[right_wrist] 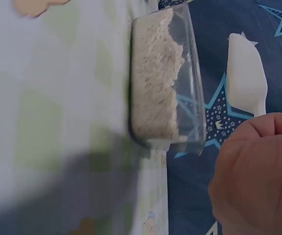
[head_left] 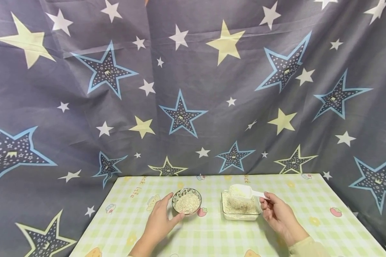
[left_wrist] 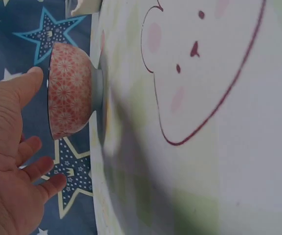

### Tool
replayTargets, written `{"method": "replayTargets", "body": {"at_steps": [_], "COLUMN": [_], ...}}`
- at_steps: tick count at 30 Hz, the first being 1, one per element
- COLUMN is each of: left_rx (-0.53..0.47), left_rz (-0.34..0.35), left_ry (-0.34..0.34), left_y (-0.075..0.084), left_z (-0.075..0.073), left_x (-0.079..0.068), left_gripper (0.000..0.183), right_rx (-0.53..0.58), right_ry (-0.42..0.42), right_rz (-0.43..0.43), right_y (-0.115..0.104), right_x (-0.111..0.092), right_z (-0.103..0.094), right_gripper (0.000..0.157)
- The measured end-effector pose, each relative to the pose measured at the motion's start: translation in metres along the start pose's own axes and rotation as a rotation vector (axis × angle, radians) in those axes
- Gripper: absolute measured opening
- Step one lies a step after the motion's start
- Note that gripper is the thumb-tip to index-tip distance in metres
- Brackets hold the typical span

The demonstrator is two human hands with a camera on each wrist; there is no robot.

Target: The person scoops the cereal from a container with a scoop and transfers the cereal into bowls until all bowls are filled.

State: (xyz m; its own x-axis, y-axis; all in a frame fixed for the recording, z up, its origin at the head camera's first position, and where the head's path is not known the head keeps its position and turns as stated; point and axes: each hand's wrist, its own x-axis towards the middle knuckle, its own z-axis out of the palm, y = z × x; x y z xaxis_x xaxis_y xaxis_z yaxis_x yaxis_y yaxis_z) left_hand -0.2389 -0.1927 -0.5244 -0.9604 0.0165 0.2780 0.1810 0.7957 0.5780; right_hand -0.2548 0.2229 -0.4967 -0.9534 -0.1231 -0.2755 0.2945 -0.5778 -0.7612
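A small bowl [head_left: 180,195] with a dark leaf pattern inside holds pale flakes like oats [head_left: 188,203]. The left wrist view shows its red floral outside [left_wrist: 71,93]. My left hand [head_left: 160,218] is spread around the bowl's left and near sides, thumb and fingers loosely bent; whether it touches the rim I cannot tell. With my right hand [head_left: 278,215] I grip the handle of a white scoop [right_wrist: 246,76], which hangs above a clear rectangular container [head_left: 240,217] of the same flakes [right_wrist: 155,81]. Pale flakes appear to lie in the scoop.
Bowl and container stand apart on a green-and-white checked tablecloth [head_left: 212,233] with cartoon prints. Right behind the table's far edge hangs a dark star-patterned curtain [head_left: 209,121], which also runs along both sides.
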Motion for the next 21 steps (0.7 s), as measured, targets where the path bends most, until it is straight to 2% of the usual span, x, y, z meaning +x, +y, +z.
{"method": "replayTargets", "body": {"at_steps": [13, 21], "left_rx": [-0.032, -0.065], "left_rz": [-0.012, -0.016], "left_ry": [0.002, 0.013], "left_y": [-0.011, -0.009], "left_z": [0.004, 0.007], "left_x": [0.0, 0.004], "left_gripper": [0.094, 0.094], "right_rx": [-0.03, -0.066], "right_ry": [-0.081, -0.111], "right_rz": [0.026, 0.052], "right_y": [0.016, 0.036], "right_x": [0.008, 0.02], "right_z": [0.064, 0.102], "right_gripper": [0.033, 0.031]}}
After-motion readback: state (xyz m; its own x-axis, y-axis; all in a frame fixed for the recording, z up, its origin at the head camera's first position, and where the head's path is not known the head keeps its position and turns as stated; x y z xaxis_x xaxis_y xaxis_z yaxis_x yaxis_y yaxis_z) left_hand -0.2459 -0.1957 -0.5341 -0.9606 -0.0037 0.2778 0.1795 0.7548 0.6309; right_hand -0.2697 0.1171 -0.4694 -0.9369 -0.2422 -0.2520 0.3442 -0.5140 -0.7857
